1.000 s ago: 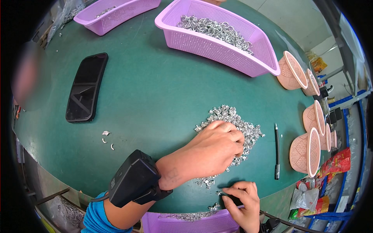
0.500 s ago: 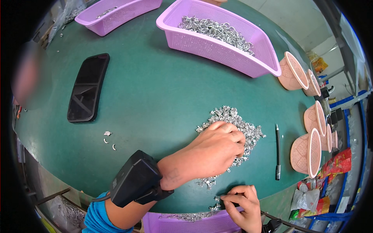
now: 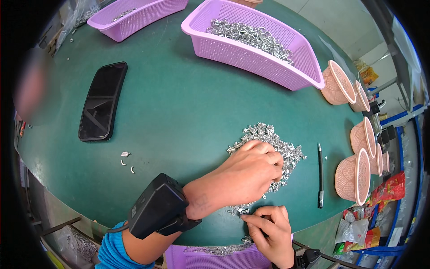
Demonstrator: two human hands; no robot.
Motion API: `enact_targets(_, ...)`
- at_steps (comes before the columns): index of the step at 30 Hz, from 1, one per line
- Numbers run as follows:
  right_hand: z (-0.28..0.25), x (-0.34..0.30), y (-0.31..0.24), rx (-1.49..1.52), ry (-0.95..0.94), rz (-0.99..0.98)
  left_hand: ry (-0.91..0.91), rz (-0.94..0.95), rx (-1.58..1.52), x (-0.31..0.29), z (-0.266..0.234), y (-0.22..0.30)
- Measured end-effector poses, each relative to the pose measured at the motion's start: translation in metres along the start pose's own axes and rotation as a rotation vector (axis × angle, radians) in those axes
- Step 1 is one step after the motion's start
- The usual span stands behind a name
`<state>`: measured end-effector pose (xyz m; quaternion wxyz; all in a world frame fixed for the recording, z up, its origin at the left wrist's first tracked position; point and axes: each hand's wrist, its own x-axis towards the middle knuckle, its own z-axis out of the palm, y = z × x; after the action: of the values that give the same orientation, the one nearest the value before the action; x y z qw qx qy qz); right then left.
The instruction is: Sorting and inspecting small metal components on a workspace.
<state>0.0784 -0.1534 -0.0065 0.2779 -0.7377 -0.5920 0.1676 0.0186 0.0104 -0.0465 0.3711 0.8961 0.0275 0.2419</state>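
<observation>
My left hand (image 3: 251, 169) rests palm down on a pile of small silvery metal pieces (image 3: 262, 132), its fingers curled over the right side. Its fingertips are hidden, so what they hold cannot be seen. A black device (image 3: 159, 206) is strapped on that wrist. Lower right, my right hand (image 3: 272, 231) has its index finger stretched to a small cluster of metal pieces (image 3: 237, 210) just below the pile. Its thumb stands slightly apart, with nothing visible between them. Below it is a purple basket (image 3: 210, 260) with metal pieces along its far edge.
On the green table (image 3: 152, 103) lie a black phone (image 3: 103, 102), a few loose metal bits (image 3: 125, 154) and a black pen (image 3: 320, 179). A large purple basket (image 3: 251, 58) holds metal rings; another purple basket (image 3: 139, 20) stands behind. Several peach-coloured baskets (image 3: 351, 179) line the right edge.
My right hand has moved up and left, from pieces at the table's near edge to the cluster below the pile. My left hand stays nearly still on the pile.
</observation>
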Motion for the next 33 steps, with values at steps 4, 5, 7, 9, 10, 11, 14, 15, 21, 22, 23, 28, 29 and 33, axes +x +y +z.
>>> enact_targets(4, -0.007, -0.003, 0.004, 0.032, -0.007, -0.003, 0.007, 0.008, -0.032, 0.001, 0.001, 0.0)
enact_targets(5, -0.01, -0.004, 0.005, 0.084, 0.015, -0.01, 0.007, 0.008, -0.033, 0.001, 0.001, 0.0)
enact_targets(7, -0.01, -0.006, 0.005, 0.132, 0.057, 0.011, 0.012, 0.01, -0.01, 0.002, 0.001, 0.0)
enact_targets(9, -0.011, -0.005, 0.005, 0.104, 0.03, 0.003, 0.013, 0.008, -0.005, 0.002, 0.001, 0.001)
enact_targets(10, -0.011, -0.005, 0.005, 0.079, 0.001, -0.007, 0.014, 0.003, 0.002, 0.001, 0.0, 0.001)
enact_targets(11, -0.011, -0.005, 0.005, 0.079, 0.002, -0.006, 0.013, 0.004, 0.002, 0.001, 0.0, 0.0)
enact_targets(14, -0.013, -0.007, 0.005, 0.103, -0.001, 0.003, 0.007, 0.004, -0.006, 0.001, 0.001, 0.0)
enact_targets(15, -0.013, -0.008, 0.006, 0.1, 0.021, 0.014, 0.007, 0.005, -0.008, 0.001, 0.001, 0.0)
enact_targets(21, -0.015, -0.008, 0.006, 0.093, -0.005, 0.009, 0.012, 0.006, 0.0, 0.001, 0.0, 0.001)
enact_targets(22, -0.014, -0.008, 0.006, 0.118, 0.017, 0.009, 0.012, 0.006, -0.004, 0.001, 0.0, 0.001)
enact_targets(23, -0.015, -0.008, 0.006, 0.118, 0.016, 0.009, 0.012, 0.005, -0.004, 0.001, 0.0, 0.0)
enact_targets(28, -0.017, -0.009, 0.007, 0.119, -0.033, 0.003, 0.005, 0.001, -0.006, 0.002, 0.0, 0.001)
enact_targets(29, -0.018, -0.009, 0.007, 0.122, -0.032, 0.003, 0.003, 0.0, -0.004, 0.002, 0.0, 0.002)
enact_targets(33, -0.018, -0.011, 0.007, 0.128, -0.086, -0.013, 0.004, 0.001, -0.002, 0.001, 0.0, 0.001)
